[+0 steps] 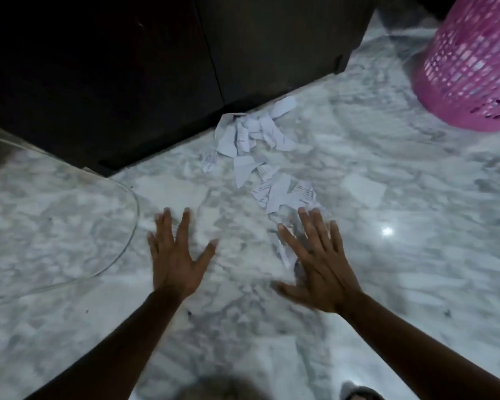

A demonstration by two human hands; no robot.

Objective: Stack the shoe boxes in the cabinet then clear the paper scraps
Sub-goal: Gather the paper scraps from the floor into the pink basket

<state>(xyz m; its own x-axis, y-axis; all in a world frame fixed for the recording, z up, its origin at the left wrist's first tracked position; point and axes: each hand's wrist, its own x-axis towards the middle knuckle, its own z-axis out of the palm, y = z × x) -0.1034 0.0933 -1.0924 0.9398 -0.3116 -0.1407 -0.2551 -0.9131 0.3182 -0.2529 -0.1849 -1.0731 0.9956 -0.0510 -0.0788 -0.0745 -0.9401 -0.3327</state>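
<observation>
Several torn white paper scraps (257, 151) with handwriting lie scattered on the marble floor (387, 284), trailing from the foot of the dark cabinet (127, 67) toward me. The cabinet doors are closed and no shoe boxes show. My left hand (176, 255) is spread flat with straight fingers over bare floor, left of the scraps. My right hand (315, 264) is also spread flat, its fingers just short of the nearest scraps, with one thin scrap (283, 249) beside its index finger. Both hands hold nothing.
A pink plastic lattice basket (471, 62) stands at the upper right on the floor. A thin clear cable (127, 243) curves across the floor at the left. The toe of a sandal (358, 394) shows at the bottom edge.
</observation>
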